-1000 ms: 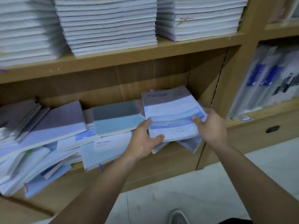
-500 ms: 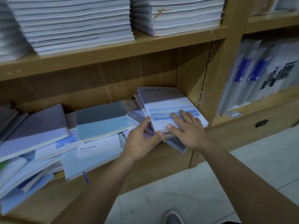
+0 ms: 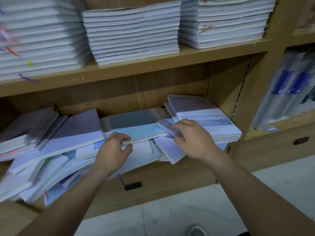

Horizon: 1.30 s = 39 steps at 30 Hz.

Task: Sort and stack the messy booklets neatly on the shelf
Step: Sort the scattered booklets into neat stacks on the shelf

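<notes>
A small stack of booklets (image 3: pixel 209 121) with blue and white covers lies at the right end of the lower wooden shelf (image 3: pixel 170 169), against the shelf's side wall. Left of it sprawls a messy heap of booklets (image 3: pixel 51 150), tilted and overlapping. My left hand (image 3: pixel 113 150) pinches the front edge of a light blue booklet (image 3: pixel 139 132) in the middle of the heap. My right hand (image 3: pixel 192 138) grips the corner of a thin booklet (image 3: pixel 166 125) sticking out beside the stack.
The upper shelf (image 3: pixel 153 65) carries three tall, tidy stacks of white booklets (image 3: pixel 133 33). The compartment to the right holds upright plastic-wrapped folders (image 3: pixel 288 89). Below the lower shelf are drawers with black handles (image 3: pixel 133 186). A shoe (image 3: pixel 196 230) shows on the pale tiled floor.
My right hand has left the top of the right stack and taken a thin booklet beside it. My left hand has moved left to the light blue booklet's edge. The stack lies flat.
</notes>
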{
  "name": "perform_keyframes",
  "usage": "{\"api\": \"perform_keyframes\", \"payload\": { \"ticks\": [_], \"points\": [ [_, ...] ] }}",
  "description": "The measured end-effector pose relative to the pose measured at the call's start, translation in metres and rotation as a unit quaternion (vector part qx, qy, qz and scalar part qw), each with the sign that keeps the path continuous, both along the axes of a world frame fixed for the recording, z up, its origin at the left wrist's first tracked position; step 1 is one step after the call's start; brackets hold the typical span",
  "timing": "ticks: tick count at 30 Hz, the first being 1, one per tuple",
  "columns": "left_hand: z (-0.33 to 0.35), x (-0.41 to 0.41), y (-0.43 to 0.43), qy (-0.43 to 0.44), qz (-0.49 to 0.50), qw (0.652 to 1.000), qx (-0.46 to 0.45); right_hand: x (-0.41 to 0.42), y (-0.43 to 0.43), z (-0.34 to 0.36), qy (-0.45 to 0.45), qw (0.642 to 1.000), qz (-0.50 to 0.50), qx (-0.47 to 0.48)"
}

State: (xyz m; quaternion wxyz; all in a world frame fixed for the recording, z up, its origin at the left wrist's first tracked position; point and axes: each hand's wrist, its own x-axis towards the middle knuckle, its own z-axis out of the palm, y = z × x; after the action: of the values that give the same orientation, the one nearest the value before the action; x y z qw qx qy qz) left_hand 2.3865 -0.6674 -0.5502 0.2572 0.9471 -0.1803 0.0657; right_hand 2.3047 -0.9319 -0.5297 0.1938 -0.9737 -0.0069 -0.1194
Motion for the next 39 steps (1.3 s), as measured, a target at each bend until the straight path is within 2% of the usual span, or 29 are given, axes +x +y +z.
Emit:
{"api": "perform_keyframes", "payload": {
  "ticks": [3, 7, 9, 11, 14, 16, 18, 24, 33, 39],
  "points": [
    [-0.002, 0.003, 0.03, -0.019, 0.047, 0.998, 0.047, 0.016, 0.045, -0.015, 0.014, 0.998, 0.055, 0.014],
    [-0.009, 0.01, 0.063, 0.023, 0.064, 0.994, 0.08, 0.049, 0.075, -0.047, 0.156, 0.986, 0.042, 0.048],
    [-0.012, 0.011, 0.075, 0.016, 0.053, 0.994, 0.093, 0.062, 0.084, -0.055, 0.18, 0.983, 0.024, 0.036],
    [-0.015, 0.013, 0.088, -0.034, 0.039, 0.992, 0.116, 0.074, 0.09, -0.057, 0.15, 0.988, -0.008, 0.014],
    [-0.017, 0.019, 0.109, -0.121, 0.025, 0.985, 0.118, 0.087, 0.095, -0.053, 0.048, 0.996, -0.071, -0.033],
    [-0.021, 0.024, 0.12, -0.141, 0.033, 0.982, 0.12, 0.094, 0.098, -0.054, -0.032, 0.997, -0.066, -0.026],
    [-0.025, 0.029, 0.126, -0.13, 0.045, 0.983, 0.119, 0.1, 0.104, -0.059, -0.075, 0.996, -0.027, -0.05],
    [-0.034, 0.035, 0.127, -0.075, 0.055, 0.992, 0.088, 0.113, 0.132, -0.068, 0.015, 0.998, 0.043, -0.049],
    [-0.039, 0.031, 0.135, -0.04, 0.027, 0.996, 0.075, 0.128, 0.179, -0.064, 0.064, 0.996, -0.047, -0.041],
    [-0.039, 0.029, 0.137, -0.008, 0.01, 0.996, 0.092, 0.121, 0.187, -0.058, 0.052, 0.991, -0.031, -0.116]
  ]
}}
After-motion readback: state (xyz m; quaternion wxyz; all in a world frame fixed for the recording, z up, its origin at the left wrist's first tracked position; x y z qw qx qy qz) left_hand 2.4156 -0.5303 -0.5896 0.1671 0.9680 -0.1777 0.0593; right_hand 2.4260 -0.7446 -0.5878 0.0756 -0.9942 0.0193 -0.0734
